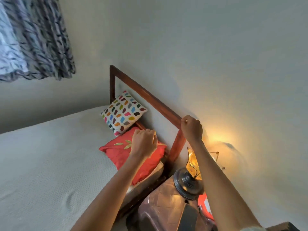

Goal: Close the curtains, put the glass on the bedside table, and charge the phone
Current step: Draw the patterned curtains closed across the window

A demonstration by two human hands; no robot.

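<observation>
My left hand (144, 142) hovers over the red pillow (121, 154) with its fingers curled and pinched together. My right hand (191, 129) is closed in front of the corner of the wooden headboard (146, 95). A small pale bit shows at its fingertips, and I cannot tell what it is. A dark flat phone (188, 215) lies on the glossy brown bedside table (160, 202), below my right forearm. The grey patterned curtain (36, 40) hangs at the top left. No glass is in view.
A lit lamp with a dark round base (187, 182) and an amber shade stands on the bedside table against the wall. A red object (205, 205) lies beside the phone. The bed (50, 164) has a pale cover and a spotted pillow (123, 112).
</observation>
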